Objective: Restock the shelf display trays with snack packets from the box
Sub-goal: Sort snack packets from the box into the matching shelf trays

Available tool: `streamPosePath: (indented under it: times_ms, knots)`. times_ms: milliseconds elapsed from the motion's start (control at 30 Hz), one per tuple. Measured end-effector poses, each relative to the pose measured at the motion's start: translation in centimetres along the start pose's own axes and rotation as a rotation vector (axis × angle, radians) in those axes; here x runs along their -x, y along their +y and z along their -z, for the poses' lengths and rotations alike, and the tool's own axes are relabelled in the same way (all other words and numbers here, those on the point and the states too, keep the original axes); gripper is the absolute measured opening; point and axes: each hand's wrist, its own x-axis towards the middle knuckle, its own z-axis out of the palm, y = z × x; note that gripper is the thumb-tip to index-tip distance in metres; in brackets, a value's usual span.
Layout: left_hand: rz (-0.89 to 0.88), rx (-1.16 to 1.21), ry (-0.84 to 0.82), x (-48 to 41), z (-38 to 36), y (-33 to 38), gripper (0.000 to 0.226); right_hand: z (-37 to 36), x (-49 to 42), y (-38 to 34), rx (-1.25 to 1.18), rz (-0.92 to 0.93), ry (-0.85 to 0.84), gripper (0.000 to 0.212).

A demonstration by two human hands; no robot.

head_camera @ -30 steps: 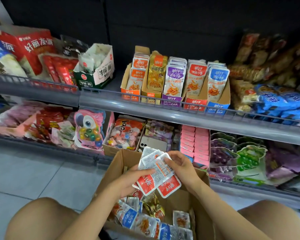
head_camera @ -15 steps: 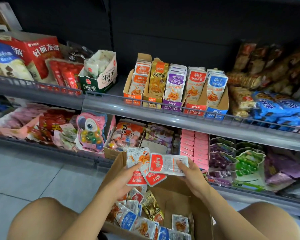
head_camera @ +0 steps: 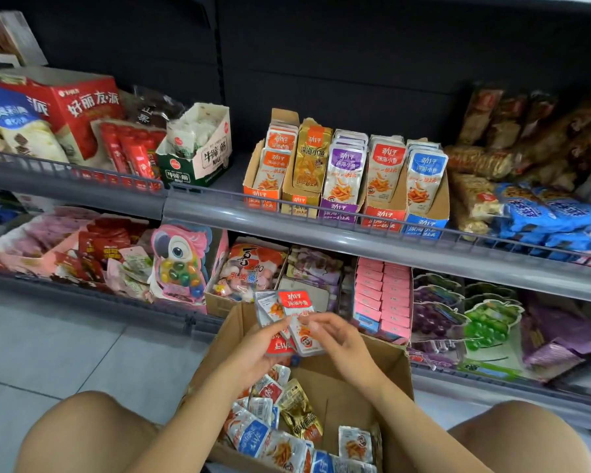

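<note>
A brown cardboard box point(head_camera: 386, 370) sits between my knees with loose snack packets point(head_camera: 280, 431) at its bottom. Above it, my left hand point(head_camera: 253, 349) grips a small stack of red-labelled snack packets point(head_camera: 292, 312), some upside down. My right hand point(head_camera: 338, 339) pinches the stack's right edge with curled fingers. On the upper shelf stand the display trays point(head_camera: 342, 206), holding upright rows of orange, gold, purple, red and blue packets. The red tray point(head_camera: 382, 213) is second from the right.
A grey shelf rail point(head_camera: 355, 233) runs in front of the trays. A green and white carton point(head_camera: 198, 155) stands left of them, blue packets point(head_camera: 543, 213) right. The lower shelf holds a parrot candy pack point(head_camera: 178, 264), pink boxes point(head_camera: 382, 295) and grape jelly packs point(head_camera: 458, 312). Grey floor tiles lie left.
Both hands lifted the red packets slightly and gathered the fanned-out packets into a tighter upright stack. The right hand turned a sideways packet upright onto the stack. The camera tilted up.
</note>
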Motion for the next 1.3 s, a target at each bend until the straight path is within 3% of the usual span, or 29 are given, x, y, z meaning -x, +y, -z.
streamPosePath:
  times_ms: [100, 167, 267, 400, 500, 633, 733, 933, 1067, 1200, 1300]
  knots:
    - [0.002, -0.093, 0.014, 0.0, 0.1, -0.3, 0.034, 0.0, -0.9, 0.1, -0.023, -0.018, 0.210, 0.031]
    - [0.006, -0.171, -0.012, 0.2, -0.1, -0.3, 0.032, 0.1, -1.2, 0.1, -0.191, -0.159, 0.202, 0.044]
    - [-0.070, -0.263, 0.038, 0.4, -0.5, 0.1, 0.023, 0.4, -1.2, -0.2, -0.337, -0.303, 0.176, 0.033]
    - [-0.208, -0.079, 0.187, -0.1, -0.4, 1.0, 0.029, 1.0, -1.6, 0.6, -0.641, -0.416, 0.338, 0.031]
    - [-0.249, -0.013, 0.237, -0.5, -0.7, 1.2, 0.028, 0.2, -0.9, 0.6, -0.801, -0.522, 0.293, 0.035]
    - [-0.222, -0.060, 0.225, -0.5, -1.8, 0.4, 0.023, -0.9, -0.1, 0.3, -0.747, -0.509, 0.254, 0.029]
    - [-0.187, -0.066, 0.154, 0.1, -2.0, 0.5, 0.021, -0.1, -0.3, 0.0, -0.606, -0.484, 0.380, 0.023]
    - [-0.121, -0.113, 0.042, 0.8, -1.6, 0.9, 0.037, 1.6, -0.3, -1.2, -0.443, -0.389, 0.411, 0.014]
    - [-0.132, -0.183, 0.068, 0.3, -2.4, 0.0, 0.037, 0.2, -0.1, -0.6, -0.375, -0.366, 0.400, 0.023]
    - [-0.229, -0.075, 0.205, 0.0, -2.8, 0.3, 0.022, -0.7, 0.2, 0.1, -0.594, -0.401, 0.430, 0.031]
    - [-0.251, -0.040, 0.244, -0.1, -3.1, 0.3, 0.028, -1.0, 0.2, -0.1, -0.713, -0.464, 0.381, 0.030]
